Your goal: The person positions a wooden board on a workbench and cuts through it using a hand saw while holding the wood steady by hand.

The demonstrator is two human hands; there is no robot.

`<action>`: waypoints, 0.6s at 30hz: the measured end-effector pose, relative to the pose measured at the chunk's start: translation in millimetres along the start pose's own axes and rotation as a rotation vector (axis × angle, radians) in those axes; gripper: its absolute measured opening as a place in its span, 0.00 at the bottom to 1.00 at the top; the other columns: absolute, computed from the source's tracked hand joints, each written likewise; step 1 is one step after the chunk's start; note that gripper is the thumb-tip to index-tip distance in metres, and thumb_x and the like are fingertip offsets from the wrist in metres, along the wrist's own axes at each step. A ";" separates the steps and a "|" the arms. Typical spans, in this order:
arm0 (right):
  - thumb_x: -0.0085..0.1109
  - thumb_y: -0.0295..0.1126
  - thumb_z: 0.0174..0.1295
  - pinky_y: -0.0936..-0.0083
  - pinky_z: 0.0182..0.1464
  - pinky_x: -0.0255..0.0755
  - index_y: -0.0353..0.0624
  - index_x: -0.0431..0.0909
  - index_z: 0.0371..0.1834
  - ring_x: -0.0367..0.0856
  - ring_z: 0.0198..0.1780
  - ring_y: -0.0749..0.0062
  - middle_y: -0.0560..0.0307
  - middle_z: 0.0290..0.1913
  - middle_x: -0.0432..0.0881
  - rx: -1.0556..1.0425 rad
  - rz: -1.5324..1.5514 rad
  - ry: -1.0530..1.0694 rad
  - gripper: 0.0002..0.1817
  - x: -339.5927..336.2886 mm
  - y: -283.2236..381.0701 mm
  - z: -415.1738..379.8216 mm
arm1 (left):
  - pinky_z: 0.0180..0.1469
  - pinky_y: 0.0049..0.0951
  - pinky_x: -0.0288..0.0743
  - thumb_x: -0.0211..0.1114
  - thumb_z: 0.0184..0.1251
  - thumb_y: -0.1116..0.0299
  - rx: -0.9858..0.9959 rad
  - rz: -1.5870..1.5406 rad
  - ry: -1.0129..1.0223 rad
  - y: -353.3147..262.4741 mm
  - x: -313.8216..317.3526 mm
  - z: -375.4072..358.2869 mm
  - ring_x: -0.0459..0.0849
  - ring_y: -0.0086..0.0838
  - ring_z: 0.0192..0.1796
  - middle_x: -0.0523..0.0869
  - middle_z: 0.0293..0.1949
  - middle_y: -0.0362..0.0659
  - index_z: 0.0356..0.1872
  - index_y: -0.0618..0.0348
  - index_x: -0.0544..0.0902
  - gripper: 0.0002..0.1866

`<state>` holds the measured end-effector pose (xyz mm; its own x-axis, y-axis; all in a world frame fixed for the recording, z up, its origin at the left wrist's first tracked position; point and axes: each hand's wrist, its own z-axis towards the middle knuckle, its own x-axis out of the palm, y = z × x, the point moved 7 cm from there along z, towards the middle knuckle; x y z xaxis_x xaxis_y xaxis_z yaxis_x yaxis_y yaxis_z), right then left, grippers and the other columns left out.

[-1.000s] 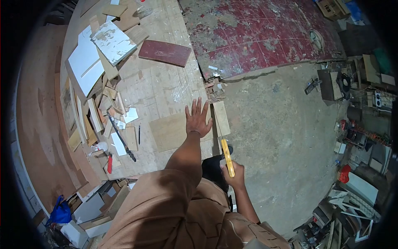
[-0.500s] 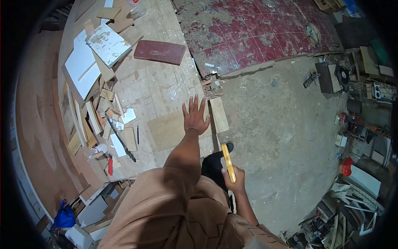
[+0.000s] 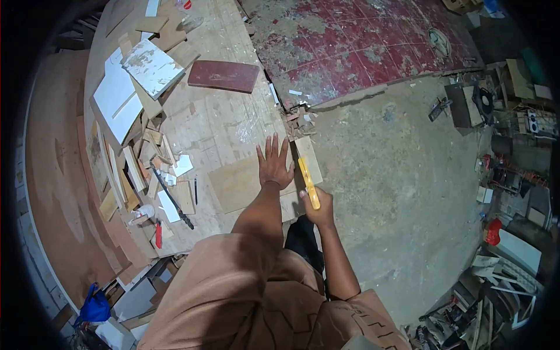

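My left hand [image 3: 273,166] lies flat with its fingers spread, pressing on a thin wooden board [image 3: 233,185] near the right edge of the workbench. My right hand [image 3: 318,206] is closed around the yellow handle of a handsaw [image 3: 309,183], just beyond the bench edge. Its blade can hardly be made out beneath the handle. Beside the saw, a pale end section of wood [image 3: 309,156] juts past the bench over the floor. A dark, narrow gap runs between this section and my left hand.
On the workbench [image 3: 227,122] lie a dark red board [image 3: 223,76], white panels [image 3: 118,96], wood offcuts, a black bar [image 3: 169,195], a pencil [image 3: 196,191] and a red cutter [image 3: 158,234]. Concrete floor [image 3: 385,192] is at right, with tools and scrap along its far side.
My right hand has pushed the saw forward, away from my body, along the bench edge. My left hand stays in place on the board.
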<state>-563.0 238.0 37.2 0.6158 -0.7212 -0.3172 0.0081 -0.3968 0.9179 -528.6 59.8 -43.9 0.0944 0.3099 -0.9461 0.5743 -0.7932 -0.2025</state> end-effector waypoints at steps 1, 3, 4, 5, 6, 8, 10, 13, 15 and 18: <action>0.69 0.33 0.64 0.68 0.27 0.71 0.37 0.78 0.28 0.76 0.20 0.68 0.51 0.19 0.77 -0.046 -0.001 -0.011 0.13 -4.6 4.1 -14.5 | 0.81 0.64 0.28 0.57 0.67 0.46 0.003 -0.003 -0.019 2.5 -0.7 8.5 0.38 0.47 0.85 0.43 0.84 0.50 0.84 0.44 0.49 0.46; 0.69 0.34 0.64 0.67 0.27 0.71 0.38 0.77 0.27 0.76 0.20 0.64 0.49 0.19 0.75 0.009 -0.080 -0.004 0.14 -25.3 18.0 -51.4 | 0.81 0.64 0.27 0.56 0.68 0.45 -0.007 -0.011 0.004 4.0 -0.7 6.2 0.37 0.47 0.85 0.42 0.85 0.50 0.84 0.43 0.49 0.46; 0.68 0.34 0.64 0.67 0.27 0.71 0.38 0.77 0.26 0.77 0.20 0.62 0.48 0.19 0.75 0.068 -0.118 0.020 0.14 -35.7 8.5 -76.9 | 0.81 0.64 0.27 0.56 0.68 0.45 -0.010 -0.015 0.006 2.9 -2.8 6.0 0.37 0.47 0.85 0.42 0.85 0.50 0.84 0.43 0.49 0.46; 0.68 0.34 0.64 0.67 0.27 0.71 0.38 0.76 0.25 0.78 0.20 0.60 0.47 0.19 0.75 0.123 -0.156 0.044 0.14 -42.6 1.4 -91.5 | 0.81 0.64 0.27 0.54 0.69 0.44 -0.015 0.000 0.034 2.7 -3.1 6.5 0.37 0.46 0.86 0.41 0.85 0.49 0.84 0.44 0.49 0.45; 0.68 0.34 0.64 0.67 0.27 0.71 0.38 0.76 0.25 0.78 0.20 0.60 0.47 0.19 0.75 0.121 -0.159 0.050 0.14 -45.1 7.4 -88.9 | 0.81 0.64 0.27 0.53 0.70 0.42 -0.022 0.017 0.061 3.5 -2.7 6.9 0.36 0.45 0.86 0.40 0.85 0.49 0.84 0.44 0.49 0.44; 0.68 0.33 0.63 0.67 0.26 0.71 0.39 0.76 0.24 0.78 0.19 0.58 0.47 0.18 0.75 0.066 -0.162 0.021 0.15 -52.2 25.8 -87.9 | 0.81 0.64 0.27 0.53 0.70 0.42 -0.028 0.019 0.068 3.6 -3.4 4.9 0.36 0.45 0.86 0.40 0.85 0.49 0.84 0.43 0.49 0.44; 0.68 0.32 0.63 0.66 0.25 0.71 0.39 0.76 0.25 0.79 0.18 0.57 0.47 0.17 0.75 0.016 -0.158 -0.016 0.13 -40.2 33.5 -63.8 | 0.81 0.64 0.27 0.53 0.70 0.42 -0.032 0.021 0.068 3.9 -3.1 7.7 0.36 0.45 0.86 0.40 0.85 0.48 0.84 0.43 0.49 0.44; 0.66 0.33 0.64 0.63 0.26 0.72 0.39 0.76 0.26 0.80 0.20 0.54 0.45 0.19 0.77 -0.141 -0.194 -0.061 0.12 -2.3 14.2 -14.5 | 0.81 0.64 0.27 0.53 0.70 0.42 -0.030 0.039 0.076 2.7 -1.0 6.5 0.36 0.44 0.86 0.40 0.85 0.48 0.84 0.43 0.48 0.45; 0.67 0.34 0.64 0.64 0.26 0.71 0.38 0.76 0.26 0.80 0.20 0.56 0.45 0.19 0.78 -0.073 -0.139 -0.052 0.13 14.0 29.4 16.2 | 0.81 0.63 0.27 0.54 0.70 0.41 -0.051 0.087 0.127 3.4 -2.3 8.1 0.37 0.43 0.86 0.41 0.85 0.47 0.84 0.43 0.47 0.46; 0.68 0.34 0.63 0.64 0.27 0.71 0.37 0.77 0.27 0.80 0.20 0.57 0.46 0.19 0.77 -0.015 -0.070 -0.041 0.14 10.8 21.2 17.8 | 0.81 0.64 0.27 0.55 0.69 0.41 -0.046 0.076 0.106 2.8 -4.3 7.8 0.37 0.44 0.86 0.41 0.85 0.48 0.84 0.43 0.46 0.47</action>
<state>-570.2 211.7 48.9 0.5805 -0.7148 -0.3900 0.0621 -0.4386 0.8965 -533.7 52.1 -42.4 0.2228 0.3052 -0.9258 0.5985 -0.7925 -0.1172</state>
